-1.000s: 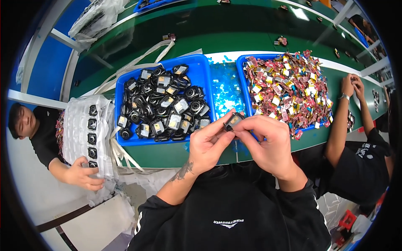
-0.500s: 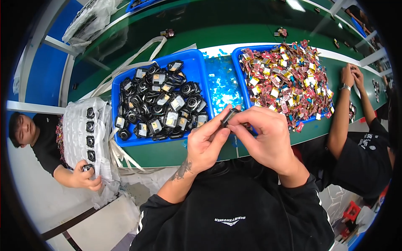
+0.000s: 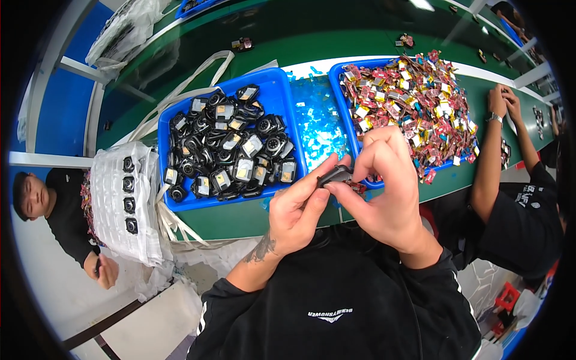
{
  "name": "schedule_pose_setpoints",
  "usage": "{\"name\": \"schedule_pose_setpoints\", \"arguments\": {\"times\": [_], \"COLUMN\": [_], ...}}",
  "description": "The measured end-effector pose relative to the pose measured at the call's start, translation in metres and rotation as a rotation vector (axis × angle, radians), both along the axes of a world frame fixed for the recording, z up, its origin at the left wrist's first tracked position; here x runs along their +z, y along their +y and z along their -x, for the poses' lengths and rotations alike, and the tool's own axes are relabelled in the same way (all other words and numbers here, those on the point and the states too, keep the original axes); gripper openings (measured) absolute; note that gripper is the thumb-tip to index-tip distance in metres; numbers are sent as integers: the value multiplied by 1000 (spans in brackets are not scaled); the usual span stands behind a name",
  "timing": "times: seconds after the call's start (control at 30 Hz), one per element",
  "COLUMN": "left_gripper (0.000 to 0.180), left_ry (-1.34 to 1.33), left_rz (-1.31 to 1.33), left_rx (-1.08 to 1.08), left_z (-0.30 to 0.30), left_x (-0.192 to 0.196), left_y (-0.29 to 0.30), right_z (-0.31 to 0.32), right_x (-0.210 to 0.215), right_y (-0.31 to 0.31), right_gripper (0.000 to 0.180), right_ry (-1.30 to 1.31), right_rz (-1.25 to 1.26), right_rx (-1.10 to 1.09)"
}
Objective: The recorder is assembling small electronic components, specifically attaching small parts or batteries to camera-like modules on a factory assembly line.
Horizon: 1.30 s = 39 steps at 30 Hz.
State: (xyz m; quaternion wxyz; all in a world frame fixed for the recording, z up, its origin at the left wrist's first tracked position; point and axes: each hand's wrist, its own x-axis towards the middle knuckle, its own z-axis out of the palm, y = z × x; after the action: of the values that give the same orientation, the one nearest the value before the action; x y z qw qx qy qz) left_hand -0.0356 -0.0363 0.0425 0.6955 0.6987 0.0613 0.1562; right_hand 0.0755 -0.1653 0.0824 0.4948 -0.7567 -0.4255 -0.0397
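Observation:
In front of my chest, my left hand point(image 3: 295, 213) grips a small black watch case point(image 3: 335, 175) between thumb and fingers. My right hand point(image 3: 387, 192) has its thumb and bent index finger closed at the right side of the same case. A small red piece point(image 3: 358, 187) shows beside the right fingers; whether it joins the case I cannot tell. Beyond my left hand, a blue bin point(image 3: 289, 114) is heaped with black watch cases point(image 3: 231, 144). Beyond my right hand, another blue bin point(image 3: 339, 99) is piled with red circuit boards and silvery-yellow parts point(image 3: 414, 108).
Blue film scraps point(image 3: 321, 129) cover the green bench between the bins. White straps point(image 3: 174, 96) lie at the left. A co-worker point(image 3: 66, 204) stands left beside a white bubble tray point(image 3: 117, 198) with watch cases. Another person's hands point(image 3: 505, 102) are at the right.
My right fingers have lifted and spread somewhat around the watch case, which has tilted to show its flat face. The left co-worker's hand has drawn back from the tray, holding a dark piece.

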Motion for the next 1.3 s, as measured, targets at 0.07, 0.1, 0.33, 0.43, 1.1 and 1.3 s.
{"name": "schedule_pose_setpoints", "arguments": {"times": [0.07,0.1,0.33,0.43,1.1,1.3], "left_gripper": [41,41,43,44,24,21], "left_ry": [-39,-39,-113,-134,30,145], "left_rz": [-30,-30,394,408,-279,93], "left_rx": [-27,-27,134,99,15,-17], "left_z": [1,0,-8,-8,-9,-5], "left_x": [-6,-9,-13,-13,-5,-20], "left_y": [1,3,-5,1,19,14], "right_z": [-2,-2,-3,1,-12,2], "right_x": [0,-2,-24,-23,-34,-27], "right_y": [1,2,-4,-11,-13,-10], "right_gripper": [31,31,26,25,5,14], "right_ry": [117,117,526,636,793,654], "right_rz": [-17,-17,-143,-131,-124,-32], "right_rx": [59,59,93,50,306,203]}}
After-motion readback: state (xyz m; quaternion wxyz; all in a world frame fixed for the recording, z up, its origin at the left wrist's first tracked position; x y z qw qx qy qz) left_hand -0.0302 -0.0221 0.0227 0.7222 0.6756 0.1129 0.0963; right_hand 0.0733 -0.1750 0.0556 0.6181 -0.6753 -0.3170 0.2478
